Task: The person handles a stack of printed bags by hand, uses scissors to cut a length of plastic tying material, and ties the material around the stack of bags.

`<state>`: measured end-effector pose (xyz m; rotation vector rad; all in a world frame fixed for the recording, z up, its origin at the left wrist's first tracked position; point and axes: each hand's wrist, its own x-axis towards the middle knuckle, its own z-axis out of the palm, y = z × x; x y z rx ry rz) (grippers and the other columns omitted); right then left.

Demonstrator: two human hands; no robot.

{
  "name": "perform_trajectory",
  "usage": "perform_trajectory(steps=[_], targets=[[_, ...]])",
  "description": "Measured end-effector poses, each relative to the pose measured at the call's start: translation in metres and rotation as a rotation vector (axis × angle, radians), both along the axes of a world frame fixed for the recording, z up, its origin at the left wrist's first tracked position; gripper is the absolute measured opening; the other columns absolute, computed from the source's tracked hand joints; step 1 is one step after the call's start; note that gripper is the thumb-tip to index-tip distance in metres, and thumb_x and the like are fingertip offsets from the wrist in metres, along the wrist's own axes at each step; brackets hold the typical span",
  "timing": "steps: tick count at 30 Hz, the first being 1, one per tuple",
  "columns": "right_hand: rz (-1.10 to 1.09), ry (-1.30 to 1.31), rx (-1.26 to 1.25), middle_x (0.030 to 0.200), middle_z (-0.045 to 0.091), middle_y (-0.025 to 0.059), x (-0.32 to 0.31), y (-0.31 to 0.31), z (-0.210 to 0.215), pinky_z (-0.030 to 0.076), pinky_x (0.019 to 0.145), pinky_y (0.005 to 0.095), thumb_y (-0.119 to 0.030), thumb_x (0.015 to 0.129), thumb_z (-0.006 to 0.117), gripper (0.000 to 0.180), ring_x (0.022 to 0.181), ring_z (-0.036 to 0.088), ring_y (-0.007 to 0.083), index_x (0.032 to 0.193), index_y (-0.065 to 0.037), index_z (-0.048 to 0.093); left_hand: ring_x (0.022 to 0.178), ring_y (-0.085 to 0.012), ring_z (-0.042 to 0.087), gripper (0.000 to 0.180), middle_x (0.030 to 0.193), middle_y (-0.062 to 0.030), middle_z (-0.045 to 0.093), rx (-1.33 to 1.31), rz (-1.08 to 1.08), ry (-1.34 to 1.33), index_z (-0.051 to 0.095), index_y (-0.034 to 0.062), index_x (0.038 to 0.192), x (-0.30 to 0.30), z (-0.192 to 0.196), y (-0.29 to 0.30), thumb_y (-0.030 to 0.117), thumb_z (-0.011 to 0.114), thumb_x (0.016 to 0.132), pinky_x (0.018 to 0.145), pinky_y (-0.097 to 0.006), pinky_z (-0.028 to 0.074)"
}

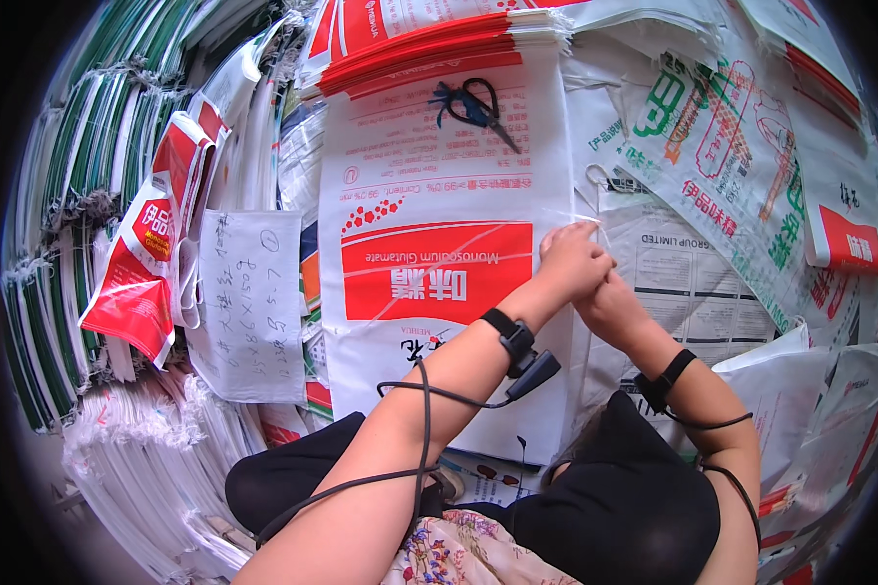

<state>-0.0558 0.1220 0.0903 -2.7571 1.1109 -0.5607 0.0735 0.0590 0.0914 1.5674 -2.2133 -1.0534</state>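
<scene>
A flat white and red woven sack point(439, 351) lies in front of me on a stack of similar sacks. My left hand point(568, 261) is over its right edge, fingers closed in a pinch. Just below and right of it, my right hand point(610, 304) is closed too, its fingertips against the left hand. Thin pale strands show near the fingers, but what either hand grips is hidden. Black-handled scissors point(483, 109) with blue cloth tied on one handle rest on the sack's far part, away from both hands.
Tall stacks of folded sacks point(98, 156) and a white bundle point(156, 458) stand at left. A red packet point(151, 244) and a handwritten sheet point(249, 302) lie beside them. Green-printed sacks point(722, 166) spread at right. Black cables point(424, 409) hang from my wrist straps.
</scene>
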Motion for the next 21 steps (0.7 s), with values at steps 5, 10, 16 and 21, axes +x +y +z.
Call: perform_trajectory(steps=[5,10,16,21], targets=[[0.112,-0.003,0.128,0.112,0.062,0.0194,-0.006,-0.006,-0.007,0.045,0.094,0.0429,-0.009,0.081,0.055,0.035,0.108,0.059,0.0310,0.113,0.003,0.059,0.111,-0.0307,0.057,0.023,0.123,-0.0139,0.063,-0.030,0.093,-0.112,0.079,0.0178,0.084,-0.002,0.026,0.000,0.031,0.061,0.079,0.093,-0.043,0.041],[-0.118,-0.581,0.639,0.115,0.062,0.0173,0.004,-0.006,0.007,0.045,0.093,0.0413,-0.009,0.086,0.057,0.027,0.110,0.057,0.0340,0.112,-0.002,0.061,0.090,-0.0267,0.058,0.021,0.084,-0.0053,0.064,-0.403,-0.221,-0.458,0.075,0.0105,0.073,-0.022,0.041,0.001,0.025,0.061,0.079,0.076,-0.042,0.043],[-0.097,-0.252,0.426,0.120,0.060,0.0174,-0.004,0.004,-0.018,0.048,0.092,0.0383,-0.009,0.085,0.055,0.036,0.114,0.058,0.0277,0.121,-0.003,0.057,0.094,-0.0275,0.059,0.022,0.087,-0.0085,0.069,0.059,0.044,-0.246,0.075,0.0132,0.074,-0.026,0.023,0.004,0.026,0.059,0.082,0.082,-0.042,0.044],[-0.161,-0.104,0.252,0.117,0.061,0.0150,0.000,0.004,-0.008,0.048,0.089,0.0391,-0.010,0.084,0.055,0.039,0.109,0.059,0.0296,0.122,-0.002,0.056,0.092,-0.0313,0.061,0.024,0.093,-0.0081,0.071,-0.051,-0.069,-0.253,0.075,0.0138,0.079,-0.021,0.033,0.003,0.029,0.057,0.085,0.082,-0.044,0.045]])
